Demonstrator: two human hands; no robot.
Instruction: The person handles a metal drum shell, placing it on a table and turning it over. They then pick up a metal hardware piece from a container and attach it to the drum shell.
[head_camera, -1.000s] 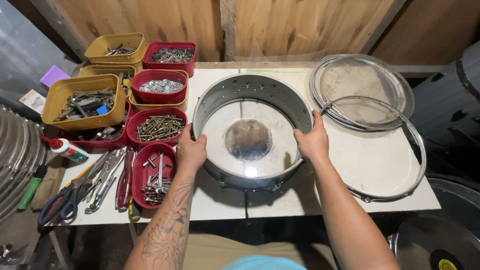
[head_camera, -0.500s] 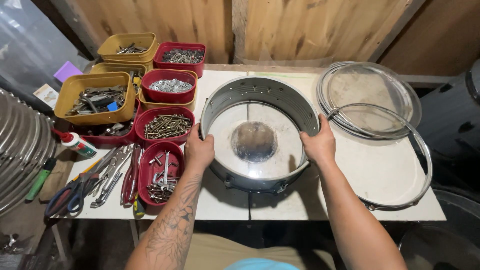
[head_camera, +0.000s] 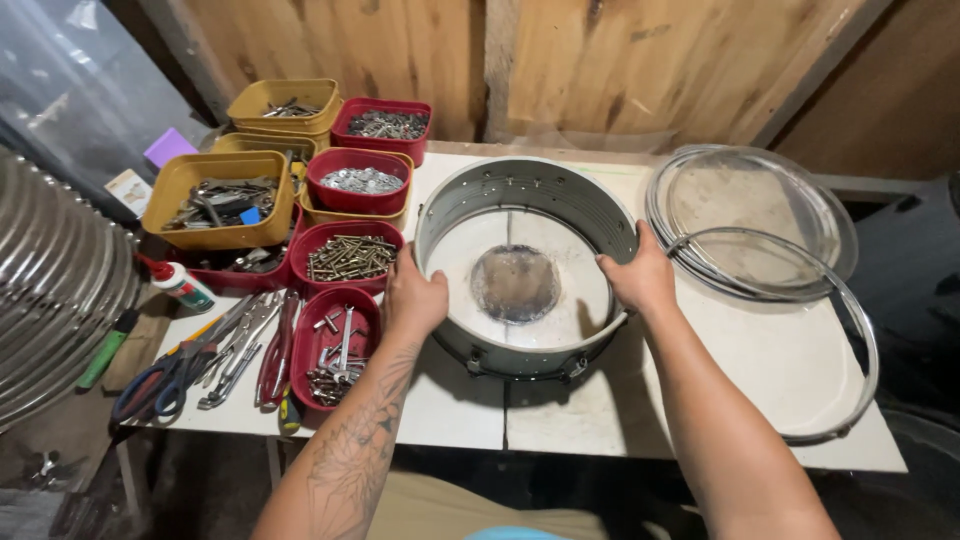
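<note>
The metal drum shell (head_camera: 525, 262) is gripped on both sides — the left hand (head_camera: 415, 297) is closed over the near-left rim, thumb inside and fingers down the outer wall, while the right hand (head_camera: 638, 277) is clasped over the right rim in the same way. For a shell of this kind to be handled well, the grip is best kept even on opposite sides, so that the thin wall is not squeezed out of round, and the lugs along the lower edge are best kept clear of the fingers. The shell stands upright and open-topped on the white table (head_camera: 760, 370), roughly at its middle, with a dark round patch on the tabletop seen through it. The hands are thus in direct contact with it. Just to the left, the red tray of wrenches (head_camera: 335, 350) and the red tray of screws (head_camera: 348, 255) lie near the left hand; to the right, a metal hoop (head_camera: 868, 340) and a clear drum head (head_camera: 750, 215) lie apart from the shell.
</note>
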